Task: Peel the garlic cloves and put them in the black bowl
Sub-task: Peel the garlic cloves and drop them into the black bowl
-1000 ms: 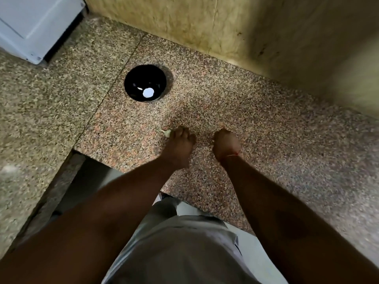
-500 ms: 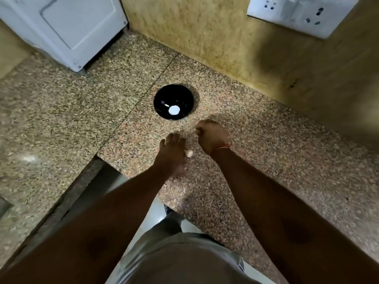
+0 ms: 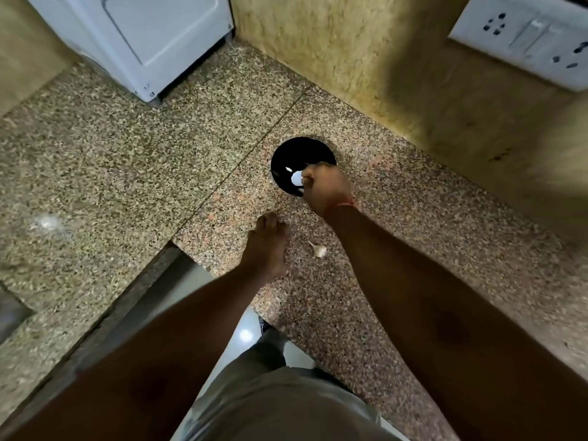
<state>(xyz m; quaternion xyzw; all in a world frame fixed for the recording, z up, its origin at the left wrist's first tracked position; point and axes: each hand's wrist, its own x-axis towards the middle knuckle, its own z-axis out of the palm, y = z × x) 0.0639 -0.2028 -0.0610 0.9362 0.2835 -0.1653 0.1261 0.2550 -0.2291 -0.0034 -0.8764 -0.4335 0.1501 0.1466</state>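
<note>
The black bowl (image 3: 292, 154) stands on the speckled granite counter (image 3: 159, 173) near the back wall; two white glints show inside it. My right hand (image 3: 326, 189) hovers over the bowl's near right rim with its fingers curled tight and pointing down, pinching a small garlic clove that the fingers almost wholly hide. My left hand (image 3: 265, 246) rests on the counter near the front edge, fingers fairly straight and holding nothing. One unpeeled garlic clove (image 3: 318, 249) lies on the counter between my two forearms.
A white appliance (image 3: 152, 36) stands at the back left. On the yellowish wall (image 3: 366, 58), a white socket panel (image 3: 528, 36) sits at the upper right. The counter has a cut-out corner (image 3: 178, 249) at the front left, with the floor below.
My right hand has travelled forward from beside the left hand to above the black bowl, staying curled. The left hand stayed on the counter, and a clove now lies exposed beside it.
</note>
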